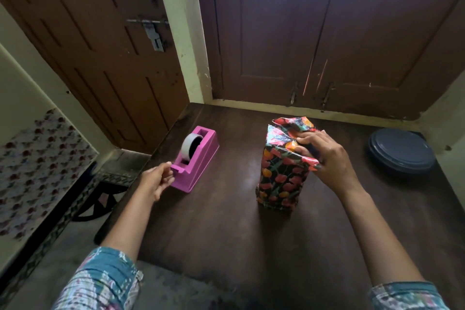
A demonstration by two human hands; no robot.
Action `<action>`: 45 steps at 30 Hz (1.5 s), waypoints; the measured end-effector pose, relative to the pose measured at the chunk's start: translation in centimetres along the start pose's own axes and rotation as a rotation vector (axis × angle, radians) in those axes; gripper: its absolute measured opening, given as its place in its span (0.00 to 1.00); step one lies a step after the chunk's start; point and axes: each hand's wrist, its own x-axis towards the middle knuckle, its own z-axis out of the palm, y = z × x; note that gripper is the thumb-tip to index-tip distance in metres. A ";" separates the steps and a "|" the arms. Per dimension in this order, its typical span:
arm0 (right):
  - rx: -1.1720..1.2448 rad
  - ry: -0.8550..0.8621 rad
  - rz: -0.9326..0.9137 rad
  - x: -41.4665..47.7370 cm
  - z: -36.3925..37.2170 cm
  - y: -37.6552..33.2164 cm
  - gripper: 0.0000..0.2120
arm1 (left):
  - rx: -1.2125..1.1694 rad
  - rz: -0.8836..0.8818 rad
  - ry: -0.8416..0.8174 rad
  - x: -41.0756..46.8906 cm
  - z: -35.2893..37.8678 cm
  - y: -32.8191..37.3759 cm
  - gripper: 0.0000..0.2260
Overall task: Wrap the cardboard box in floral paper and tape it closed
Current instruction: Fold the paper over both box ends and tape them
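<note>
Box [281, 178] is standing upright on the table [239, 239], a little toward 1 o'clock from the table's middle, its sides showing floral paper [292, 124] all over. Paper at the top is bunching into loose folds, with one crumpled flap sticking up on the 12 o'clock side. Right hand [327, 158] is lying over the top from 3 o'clock, fingers [303, 138] lightly bent and apart, pressing the folds down onto the box; no pinch is showing. Dispenser [198, 166], pink, is sitting at 9 o'clock of the box, well apart from it, carrying a tape roll [190, 146]. Left hand [156, 180] is touching the dispenser's cutter end at its 7 o'clock corner, fingers curling inward; whether they are closing on a tape end I cannot tell. A dark round disc [400, 152] is lying at 3 o'clock of the box, near the table edge.
</note>
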 end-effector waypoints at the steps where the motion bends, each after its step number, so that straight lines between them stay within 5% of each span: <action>1: -0.002 0.001 0.003 0.0 0.0 0.0 0.11 | 0.067 -0.013 -0.023 0.2 -0.5 0.0 0.05; 10: 0.017 -0.005 0.042 -0.1 -0.1 -0.3 0.14 | 0.462 0.103 0.025 1.6 -1.7 -1.9 0.07; 16: -0.007 -0.032 0.105 0.0 -0.4 -0.8 0.16 | 1.113 0.160 0.295 1.5 -2.9 -1.9 0.08; 24: -0.120 -0.224 0.318 1.9 -1.7 -1.5 0.30 | 0.560 0.642 -0.476 -9.9 6.5 6.0 0.04; 29: -0.090 -0.264 0.372 1.8 -2.2 -1.3 0.38 | 0.652 0.727 -0.911 -15.2 15.7 8.4 0.17; 34: -0.040 -0.220 0.370 2.0 -2.0 -0.8 0.39 | 0.838 0.693 -0.985 -15.7 20.8 7.3 0.22; 45: 0.002 -0.198 0.352 1.9 -1.8 -0.6 0.39 | 1.072 0.743 -0.811 -15.3 22.7 6.7 0.22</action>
